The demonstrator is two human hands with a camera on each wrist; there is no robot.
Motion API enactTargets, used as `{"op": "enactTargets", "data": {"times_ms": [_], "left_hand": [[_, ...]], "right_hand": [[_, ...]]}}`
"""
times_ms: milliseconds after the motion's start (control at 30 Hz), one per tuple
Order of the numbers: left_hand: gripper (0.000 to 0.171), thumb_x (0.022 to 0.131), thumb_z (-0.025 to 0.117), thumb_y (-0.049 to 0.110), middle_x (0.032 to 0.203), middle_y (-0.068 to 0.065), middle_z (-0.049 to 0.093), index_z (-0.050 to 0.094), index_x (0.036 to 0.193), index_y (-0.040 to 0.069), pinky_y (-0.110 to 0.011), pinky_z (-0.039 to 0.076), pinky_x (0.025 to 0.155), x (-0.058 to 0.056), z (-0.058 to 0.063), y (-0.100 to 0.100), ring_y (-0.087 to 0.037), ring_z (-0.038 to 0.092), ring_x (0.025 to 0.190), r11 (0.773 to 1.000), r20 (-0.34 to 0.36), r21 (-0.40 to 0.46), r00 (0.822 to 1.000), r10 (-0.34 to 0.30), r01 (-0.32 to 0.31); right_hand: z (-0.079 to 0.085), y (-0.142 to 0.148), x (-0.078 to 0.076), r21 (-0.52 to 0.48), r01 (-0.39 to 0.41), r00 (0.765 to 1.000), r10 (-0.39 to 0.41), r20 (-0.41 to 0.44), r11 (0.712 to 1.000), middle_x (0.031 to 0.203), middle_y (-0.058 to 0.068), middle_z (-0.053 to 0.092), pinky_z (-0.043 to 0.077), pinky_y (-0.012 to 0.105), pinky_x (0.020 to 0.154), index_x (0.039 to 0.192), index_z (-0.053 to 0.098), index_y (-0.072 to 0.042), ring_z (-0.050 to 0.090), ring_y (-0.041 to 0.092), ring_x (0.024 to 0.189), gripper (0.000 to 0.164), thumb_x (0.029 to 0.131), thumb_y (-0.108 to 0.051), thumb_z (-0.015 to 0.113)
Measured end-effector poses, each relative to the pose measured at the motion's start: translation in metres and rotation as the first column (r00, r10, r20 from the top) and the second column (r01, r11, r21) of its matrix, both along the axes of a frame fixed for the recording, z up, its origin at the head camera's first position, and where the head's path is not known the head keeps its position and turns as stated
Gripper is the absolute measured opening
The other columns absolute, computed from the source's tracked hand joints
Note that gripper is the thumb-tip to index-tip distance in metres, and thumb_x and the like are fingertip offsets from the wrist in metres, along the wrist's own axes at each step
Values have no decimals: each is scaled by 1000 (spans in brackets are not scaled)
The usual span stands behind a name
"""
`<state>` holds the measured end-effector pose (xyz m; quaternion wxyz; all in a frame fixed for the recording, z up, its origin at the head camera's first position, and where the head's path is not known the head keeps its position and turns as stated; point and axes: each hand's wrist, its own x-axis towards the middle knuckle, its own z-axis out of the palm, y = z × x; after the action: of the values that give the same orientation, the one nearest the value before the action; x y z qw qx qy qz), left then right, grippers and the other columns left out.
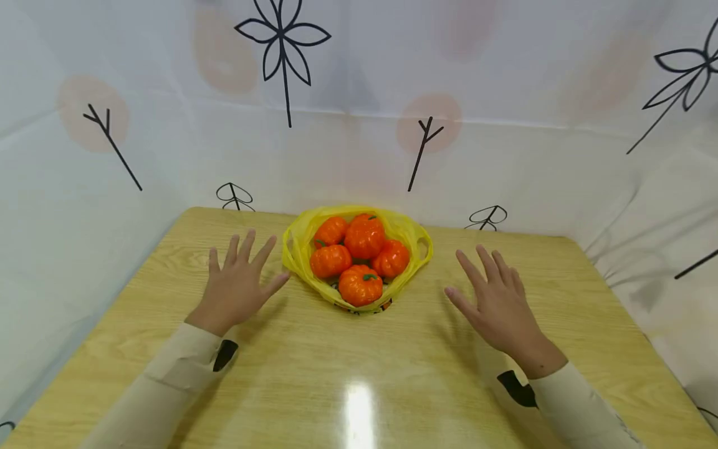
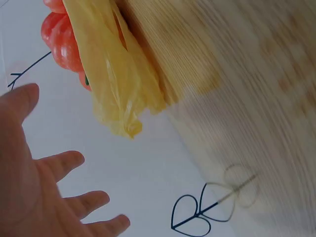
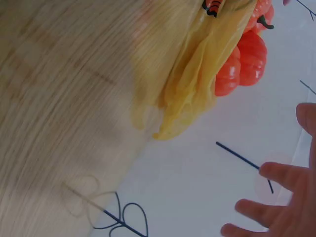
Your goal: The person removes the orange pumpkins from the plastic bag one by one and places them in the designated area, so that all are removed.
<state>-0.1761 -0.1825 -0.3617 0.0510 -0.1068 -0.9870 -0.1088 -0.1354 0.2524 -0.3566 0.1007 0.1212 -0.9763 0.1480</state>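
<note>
In the upper middle of the head view, a yellow plastic bag point(image 1: 297, 248) stands open-mouthed near the far edge of the wooden surface point(image 1: 348, 349), its back rim reaching about to that edge in the frame. Five glossy orange pumpkins point(image 1: 364, 237) show inside it, the lowest with a green stem. A handle loop lies at the bag's right side.

The left hand point(image 1: 238, 290), left of centre, is released: fingers spread, nothing in its grip, the thumb nearest the bag's left rim. In the left wrist view, a gap shows between that thumb and the plastic. The right hand point(image 1: 502, 305), right of centre, is released too, with straight fingers pointing toward the upper left, and a wider strip of surface lies between it and the bag.

The surface's left edge slants down to the lower left corner of the frame, its right edge down to the lower right. Bare wood grain spreads in front of the bag and between the two sleeves point(image 1: 168, 380), giving room to move there, with a bright reflection at lower centre. Right behind the far edge rises a white cloth point(image 1: 348, 162) with black line-drawn flowers, limiting room at the back
</note>
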Motion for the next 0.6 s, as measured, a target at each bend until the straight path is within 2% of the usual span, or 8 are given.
{"op": "enactTargets", "data": {"times_ms": [100,167,233,300,367,433,533,600], "left_hand": [[69,101,48,53,161,-22,28,30,158,19,-71,25,110,-3,0,6,-48,30,145,998,-44,65,999,-15,18],[62,102,52,47,153,-22,41,38,154,16,-66,41,101,-6,-2,9,-46,45,135,993,-70,120,997,-13,22],[56,102,54,40,146,-21,49,44,150,14,-60,49,91,-11,-3,11,-43,54,125,980,-71,198,997,0,14],[52,103,54,37,141,-19,53,46,148,13,-54,53,88,-16,-5,12,-39,59,119,959,-37,283,999,16,-5],[49,103,53,35,140,-17,53,46,147,13,-50,55,85,-22,-9,12,-36,61,117,922,28,386,999,31,-39],[49,104,52,34,140,-16,54,45,148,13,-46,55,85,-27,-13,10,-35,62,116,875,102,476,994,39,-83],[50,105,51,37,138,-15,55,43,149,15,-39,55,80,-34,-20,8,-34,62,113,810,202,566,978,46,-155],[52,104,50,38,138,-16,55,41,150,15,-35,54,78,-37,-24,9,-33,64,111,782,244,597,969,32,-176]], "right_hand": [[-1,-3,1,-37,-19,996,16,-85,999,157,24,32,23,71,108,153,38,-14,27,48,144,64,99,-40,60],[-2,-6,0,-59,-42,988,33,-149,997,149,23,43,30,69,104,145,49,-9,38,46,137,56,96,-31,65],[-4,-9,0,-78,-68,979,51,-200,995,142,23,52,36,67,100,137,57,-6,46,45,130,49,93,-23,69],[-6,-12,0,-108,-89,970,61,-234,990,136,21,57,39,65,99,129,62,-3,50,43,126,41,91,-18,71],[-8,-15,-1,-139,-105,965,67,-255,985,131,20,60,41,63,98,123,65,-2,53,42,123,36,90,-15,71],[-10,-19,-2,-167,-118,963,72,-259,979,129,19,62,42,62,98,120,67,-2,54,41,121,32,91,-14,71],[-12,-26,-5,-188,-139,963,89,-255,972,127,18,63,44,60,98,119,68,-2,55,39,120,30,91,-15,71],[-13,-31,-7,-191,-156,962,105,-254,969,127,17,63,45,58,99,118,68,-3,55,38,120,30,92,-16,71]]}}
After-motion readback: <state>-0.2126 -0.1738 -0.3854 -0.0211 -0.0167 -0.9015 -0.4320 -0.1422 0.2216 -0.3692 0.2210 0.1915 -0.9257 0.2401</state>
